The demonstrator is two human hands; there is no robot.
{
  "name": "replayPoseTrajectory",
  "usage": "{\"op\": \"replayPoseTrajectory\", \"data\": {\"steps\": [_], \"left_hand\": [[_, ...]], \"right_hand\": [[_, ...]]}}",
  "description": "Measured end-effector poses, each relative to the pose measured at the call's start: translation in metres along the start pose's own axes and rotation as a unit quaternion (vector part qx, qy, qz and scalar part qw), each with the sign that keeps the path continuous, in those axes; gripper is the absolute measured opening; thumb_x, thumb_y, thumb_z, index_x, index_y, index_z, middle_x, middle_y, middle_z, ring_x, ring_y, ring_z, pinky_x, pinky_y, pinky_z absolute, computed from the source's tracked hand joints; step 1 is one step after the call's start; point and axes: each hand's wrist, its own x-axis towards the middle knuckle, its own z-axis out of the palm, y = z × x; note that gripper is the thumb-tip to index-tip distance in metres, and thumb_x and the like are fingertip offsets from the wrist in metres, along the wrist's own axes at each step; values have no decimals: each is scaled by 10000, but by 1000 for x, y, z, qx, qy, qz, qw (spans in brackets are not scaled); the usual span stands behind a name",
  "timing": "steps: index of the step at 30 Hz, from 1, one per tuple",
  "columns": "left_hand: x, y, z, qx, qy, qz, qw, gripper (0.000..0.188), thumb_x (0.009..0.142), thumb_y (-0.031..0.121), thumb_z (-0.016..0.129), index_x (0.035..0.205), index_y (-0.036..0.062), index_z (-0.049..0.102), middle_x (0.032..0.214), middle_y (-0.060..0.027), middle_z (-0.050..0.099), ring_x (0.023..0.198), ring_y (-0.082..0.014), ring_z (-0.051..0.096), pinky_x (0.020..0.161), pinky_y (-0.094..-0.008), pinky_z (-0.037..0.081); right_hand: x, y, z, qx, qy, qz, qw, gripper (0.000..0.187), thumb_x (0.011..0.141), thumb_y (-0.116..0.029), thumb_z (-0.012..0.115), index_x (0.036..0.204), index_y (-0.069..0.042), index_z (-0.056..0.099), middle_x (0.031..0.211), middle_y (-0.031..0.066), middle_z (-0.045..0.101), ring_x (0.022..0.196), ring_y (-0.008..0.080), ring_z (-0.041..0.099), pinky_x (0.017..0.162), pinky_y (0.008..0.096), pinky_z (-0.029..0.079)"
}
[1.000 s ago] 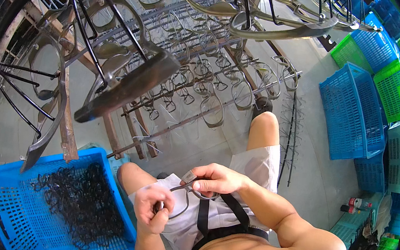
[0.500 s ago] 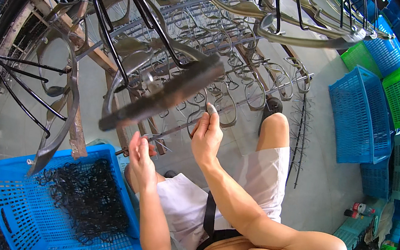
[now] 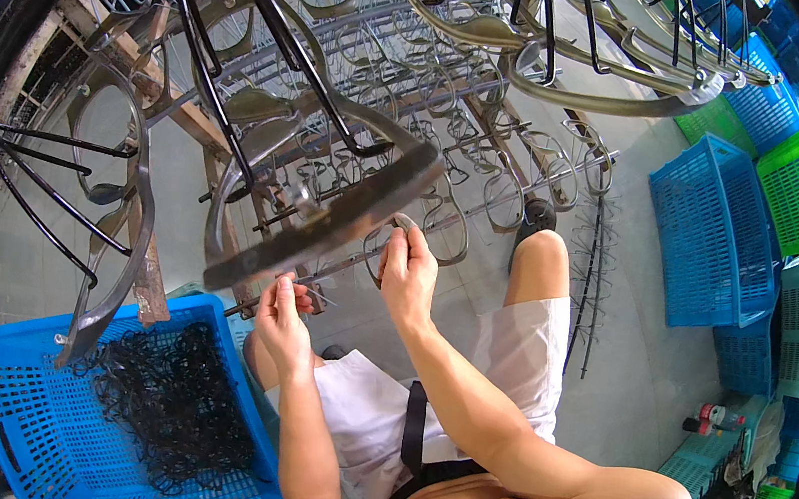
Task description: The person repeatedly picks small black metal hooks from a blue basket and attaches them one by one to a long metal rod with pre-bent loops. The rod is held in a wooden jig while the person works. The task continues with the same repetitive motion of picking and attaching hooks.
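My right hand is closed, thumb and fingers gripping the upper edge of a grey metal loop frame among the racked ones. To its left and slightly lower, my left hand has its fingers curled and the thumb against them. Whatever it pinches, if anything, is too small to make out. Near its fingertips runs a metal rod with thin wire prongs. A large metal loop frame with black bent hooks hangs close in front, above my hands, hiding part of the rack.
At lower left, a blue plastic crate holds a tangle of black wire hooks. Rows of loop frames on a rack fill the background. Blue crates and a green crate are stacked right. A prong-covered rod lies beside my knee.
My left hand's fingers have drawn together from a looser spread. The right hand has shifted slightly left and down. The large hanging frame appears a little lower and turned.
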Motion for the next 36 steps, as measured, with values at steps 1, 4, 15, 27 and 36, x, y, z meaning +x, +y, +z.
{"op": "replayPoseTrajectory", "data": {"steps": [1,4,15,27,36], "left_hand": [[0,0,0,-2,1,-1,1000,265,932,254,539,988,9,621,754,-23,589,627,-96,523,565,-238,439],[-1,-2,-4,3,1,-1,1000,273,932,256,537,992,4,624,755,-25,589,631,-96,522,570,-236,438],[-8,12,-6,0,-23,-36,999,298,923,268,548,1004,-5,635,768,-29,599,660,-101,525,600,-241,438],[-5,6,-9,-21,-25,-29,999,252,914,238,575,993,13,656,757,-29,626,632,-74,538,574,-208,441],[33,-16,-132,34,109,26,993,261,915,264,560,1085,67,584,853,-49,629,646,-93,548,580,-220,455]], "right_hand": [[-2,-1,2,26,5,3,1000,206,935,-124,476,1071,-3,574,563,1,478,491,69,426,443,257,362],[-6,1,7,72,-2,11,997,211,934,-130,488,1075,0,576,557,-24,453,503,42,403,438,236,345],[-15,-6,13,-157,-43,-138,977,265,917,-123,510,1149,-5,562,561,127,480,452,199,449,468,326,397],[-8,-4,10,-161,-53,-140,976,263,919,-118,517,1152,-7,564,543,107,455,458,157,427,464,300,391],[-1,-5,-5,27,-101,-21,994,337,960,-182,457,1249,-13,490,589,-19,453,480,59,449,399,211,359]]}}
